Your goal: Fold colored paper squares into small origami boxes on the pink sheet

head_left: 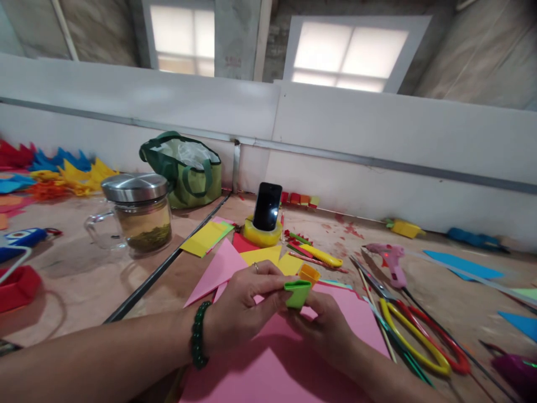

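Craft workshop, worktable (79, 280), glue gun (392, 262), scissors (392, 302)

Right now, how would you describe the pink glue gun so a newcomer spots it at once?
From the pink paper in the foreground, look right to the scissors with yellow and red handles. The glue gun lies just beyond their blades. Its pink pistol shape and small red light set it apart from the scissors and flat blue sheet.

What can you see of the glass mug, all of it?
Mug: clear glass, see-through handle on the picture's left, metal-look lid seated on top. Yellowish liquid, dark green leaves gathered low. Stands upright on the table, in front of the green bag; can't tell if they touch. No hand on it.
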Demonstrator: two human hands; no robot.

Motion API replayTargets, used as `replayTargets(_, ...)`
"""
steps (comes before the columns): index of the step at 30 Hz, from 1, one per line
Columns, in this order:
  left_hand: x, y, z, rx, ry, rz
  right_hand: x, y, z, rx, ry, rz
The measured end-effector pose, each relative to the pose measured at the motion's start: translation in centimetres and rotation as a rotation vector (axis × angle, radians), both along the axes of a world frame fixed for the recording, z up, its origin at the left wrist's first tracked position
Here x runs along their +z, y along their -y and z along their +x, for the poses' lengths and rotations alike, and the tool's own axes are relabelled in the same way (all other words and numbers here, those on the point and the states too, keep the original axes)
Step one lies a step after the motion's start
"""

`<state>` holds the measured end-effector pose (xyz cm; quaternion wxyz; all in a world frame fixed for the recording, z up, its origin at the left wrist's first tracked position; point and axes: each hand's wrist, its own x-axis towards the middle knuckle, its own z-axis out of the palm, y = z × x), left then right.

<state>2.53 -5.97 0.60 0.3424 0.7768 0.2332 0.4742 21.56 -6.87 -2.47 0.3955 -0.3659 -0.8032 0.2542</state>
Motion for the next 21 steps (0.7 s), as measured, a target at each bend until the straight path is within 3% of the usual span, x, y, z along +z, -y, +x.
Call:
replayTargets(9,-0.1,0.4,0.0,-0.019,-0.029,0.175,-0.3,0.0,0.0,0.013,0.043,0.059)
replayTargets(13,0.0,0.7,-0.4,-0.018,-0.094,0.275,0.7,0.6,0.5,-0.001,0.068,0.211)
replayTargets(16,-0.1,0.6,-0.5,-0.015,-0.115,0.322,1.4,1.3,1.1,-0.060,-0.041,0.317)
replayTargets(21,-0.4,0.3,-0.5,-0.013,-0.140,0.351,1.9,1.6,1.3,-0.071,-0.125,0.364)
